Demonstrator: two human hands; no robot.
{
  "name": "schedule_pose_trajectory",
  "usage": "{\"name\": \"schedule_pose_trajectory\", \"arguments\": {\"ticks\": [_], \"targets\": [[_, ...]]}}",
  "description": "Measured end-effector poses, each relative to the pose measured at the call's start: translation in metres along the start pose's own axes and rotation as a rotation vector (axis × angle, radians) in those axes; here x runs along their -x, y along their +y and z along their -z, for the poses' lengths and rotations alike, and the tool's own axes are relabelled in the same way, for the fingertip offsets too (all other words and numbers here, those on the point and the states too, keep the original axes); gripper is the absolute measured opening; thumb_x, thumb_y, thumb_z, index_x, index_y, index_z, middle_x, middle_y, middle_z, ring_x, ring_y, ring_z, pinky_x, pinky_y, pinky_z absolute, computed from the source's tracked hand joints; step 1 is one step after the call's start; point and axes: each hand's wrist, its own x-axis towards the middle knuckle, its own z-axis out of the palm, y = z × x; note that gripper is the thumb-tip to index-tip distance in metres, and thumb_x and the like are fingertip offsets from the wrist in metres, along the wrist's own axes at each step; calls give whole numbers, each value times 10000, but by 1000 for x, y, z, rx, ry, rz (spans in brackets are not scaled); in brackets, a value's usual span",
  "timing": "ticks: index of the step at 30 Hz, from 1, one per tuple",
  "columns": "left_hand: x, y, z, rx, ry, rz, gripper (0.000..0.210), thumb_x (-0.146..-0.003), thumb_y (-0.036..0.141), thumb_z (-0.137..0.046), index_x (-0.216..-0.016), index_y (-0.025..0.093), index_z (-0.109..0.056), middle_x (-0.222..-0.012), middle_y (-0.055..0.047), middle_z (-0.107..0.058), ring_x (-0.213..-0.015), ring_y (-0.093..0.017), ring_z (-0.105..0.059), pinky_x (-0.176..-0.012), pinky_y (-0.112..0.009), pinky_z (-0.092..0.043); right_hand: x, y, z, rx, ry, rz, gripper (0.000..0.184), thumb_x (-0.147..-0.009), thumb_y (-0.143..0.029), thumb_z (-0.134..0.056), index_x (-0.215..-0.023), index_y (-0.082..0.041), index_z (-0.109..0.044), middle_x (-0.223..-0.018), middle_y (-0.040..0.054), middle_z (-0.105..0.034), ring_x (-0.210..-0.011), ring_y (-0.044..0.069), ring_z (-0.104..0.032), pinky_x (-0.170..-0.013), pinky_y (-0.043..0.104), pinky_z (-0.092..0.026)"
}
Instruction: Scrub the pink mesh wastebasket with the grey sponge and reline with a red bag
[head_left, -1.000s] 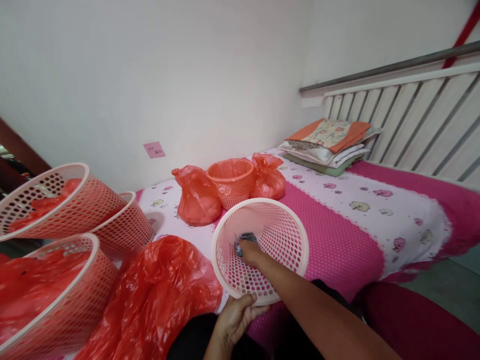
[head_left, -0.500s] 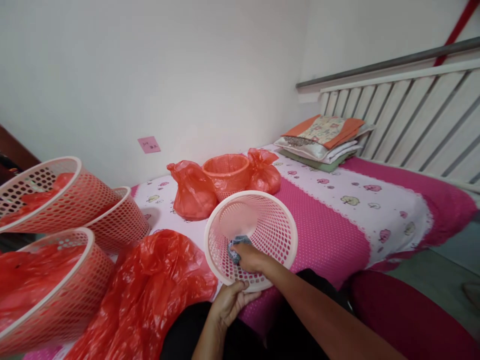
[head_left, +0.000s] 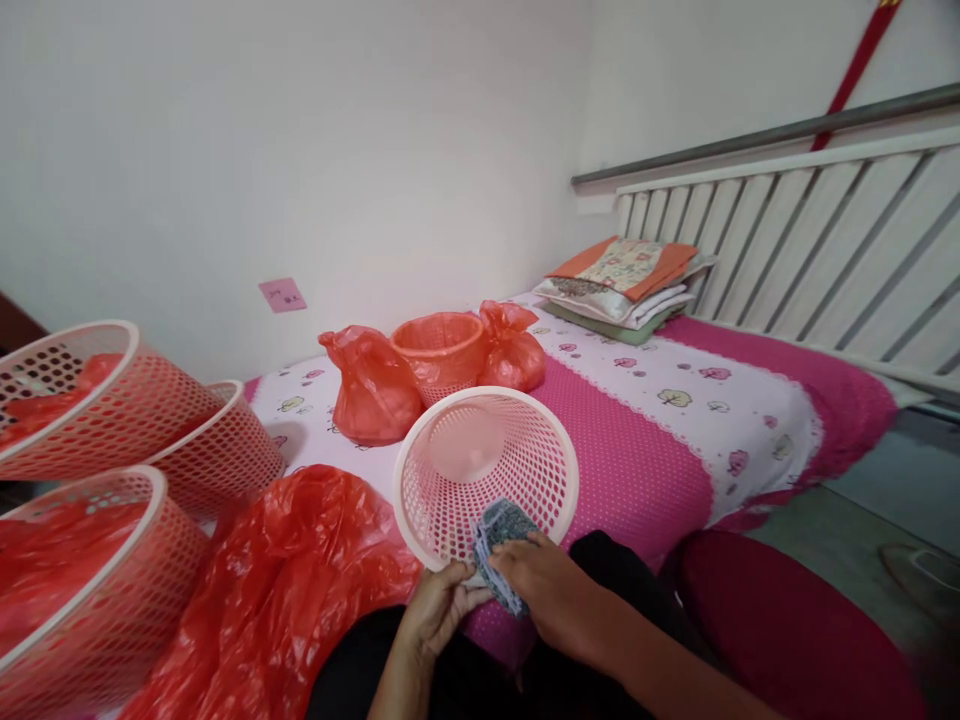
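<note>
A pale pink perforated plastic basket (head_left: 551, 440) lies tilted on the bed, its round mouth facing me. My left hand (head_left: 441, 610) grips the near rim at the bottom, thumb on the inside edge. My right hand (head_left: 536, 580) is closed on a folded grey-blue cloth (head_left: 504, 535), which lies over the near rim just right of my left hand. Left of the basket, a crumpled red plastic bag (head_left: 322, 560) spreads on the bed. The basket's inside shows bare pink plastic down to its base.
More pink baskets (head_left: 180, 400) with red bags in them stand at the left. Behind are a red-lined basket (head_left: 439, 350) and two knotted red bags (head_left: 375, 385). Folded bedding (head_left: 622, 280) lies near the white radiator (head_left: 795, 230). A dark red round stool (head_left: 787, 630) stands at right.
My right hand has drawn the cloth from deep inside the basket out to its near rim. My left hand keeps its grip. The view has shifted slightly to the right.
</note>
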Motion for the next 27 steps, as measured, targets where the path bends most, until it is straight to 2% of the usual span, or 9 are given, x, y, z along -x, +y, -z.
{"name": "schedule_pose_trajectory", "arguments": {"ticks": [3, 6, 10, 14, 18, 23, 25, 27], "targets": [[0, 5, 2, -18, 2, -18, 104, -755, 102, -747, -847, 60, -768, -890, -161, -820, -838, -276, -778, -953, -449, -600, 3, 8, -17, 129, 90, -21, 462, -940, -108, -526, -1390, -179, -603, -1360, 146, -705, -1263, 314, -633, -1148, 525, -415], [2, 9, 0, -42, 26, -52, 152, -789, 178, -775, -888, 62, -774, -880, -158, -818, -816, -271, -773, -900, -436, -614, -5, 13, -23, 209, 127, -40, 432, -972, -109, -478, -1378, -147, -620, -1363, 164, -703, -1277, 322, -630, -1127, 531, -446], [3, 7, -7, -26, 9, -114, 232, -783, 203, -838, -970, 81, -774, -924, -129, -817, -855, -246, -769, -909, -396, -610, -13, 6, -15, 124, 101, -43, 421, -967, -147, -490, -1366, -131, -622, -1333, 170, -712, -1241, 324, -639, -1084, 512, -475], [-3, 1, -8, 38, -36, -5, 153, -814, 192, -800, -923, 89, -770, -897, -123, -817, -864, -232, -774, -964, -378, -594, -15, -5, -7, 8, 61, -60, 431, -925, -145, -508, -1337, -121, -633, -1325, 185, -708, -1238, 344, -630, -1079, 528, -456], [-6, -1, -6, 30, -49, 46, 177, -892, 219, -724, -969, 65, -765, -903, -162, -820, -921, -268, -785, -1004, -418, -580, -13, -8, 8, -238, 49, -106, 419, -815, -142, -603, -1223, -170, -695, -1228, 141, -750, -1143, 319, -667, -1029, 473, -479], [1, 0, -7, 1, -78, 61, 295, -947, 281, -686, -1107, 39, -738, -1053, -219, -811, -1000, -318, -781, -1034, -487, -560, -3, -2, 51, -728, 2, -250, 434, -726, -101, -580, -1105, -216, -759, -991, 21, -788, -906, 211, -705, -827, 305, -521], [3, 0, -8, -8, -65, 56, 323, -945, 296, -694, -1132, 35, -725, -1088, -233, -803, -997, -334, -782, -1017, -503, -568, 1, 7, 67, -862, -19, -312, 434, -669, -100, -574, -1041, -199, -776, -941, 5, -790, -878, 204, -699, -789, 288, -519], [5, -1, -9, -20, -43, 48, 322, -922, 256, -715, -1144, 22, -708, -1124, -251, -790, -1011, -353, -779, -1000, -505, -579, 5, 17, 77, -941, 16, -386, 403, -641, -119, -590, -991, -183, -780, -921, 11, -796, -873, 215, -703, -786, 298, -527]]}}
